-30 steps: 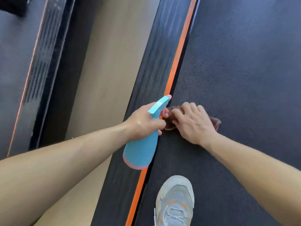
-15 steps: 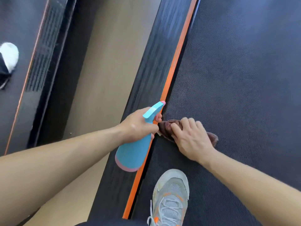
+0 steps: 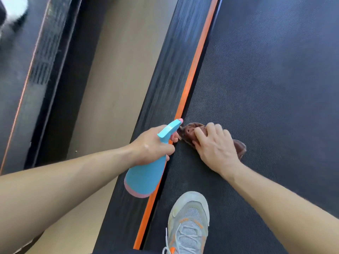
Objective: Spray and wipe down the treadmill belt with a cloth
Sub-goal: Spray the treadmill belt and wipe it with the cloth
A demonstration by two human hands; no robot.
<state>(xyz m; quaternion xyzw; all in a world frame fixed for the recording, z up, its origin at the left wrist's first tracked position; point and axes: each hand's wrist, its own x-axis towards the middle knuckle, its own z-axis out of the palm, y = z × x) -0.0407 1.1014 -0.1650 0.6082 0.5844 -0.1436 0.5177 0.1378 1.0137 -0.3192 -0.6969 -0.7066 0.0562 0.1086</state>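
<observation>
The dark textured treadmill belt (image 3: 266, 79) fills the right half of the view. My right hand (image 3: 214, 145) presses a crumpled brown cloth (image 3: 190, 132) flat on the belt near its left edge; part of the cloth shows behind the hand. My left hand (image 3: 152, 143) grips the neck of a blue spray bottle (image 3: 145, 176) with a pink base. The bottle hangs tilted over the orange stripe (image 3: 194, 74), its pink-tipped nozzle almost touching the cloth.
My grey and orange sneaker (image 3: 189, 222) stands on the belt just below the hands. A ribbed black side rail (image 3: 165, 79) runs left of the orange stripe. Beyond it lie tan floor (image 3: 113, 79) and a neighbouring treadmill (image 3: 23, 70) with another person's white shoe (image 3: 12, 8).
My right hand and the cloth slid slightly toward me along the belt's left edge, then a little forward again. The left hand with the bottle followed. A white shoe appeared at the top left.
</observation>
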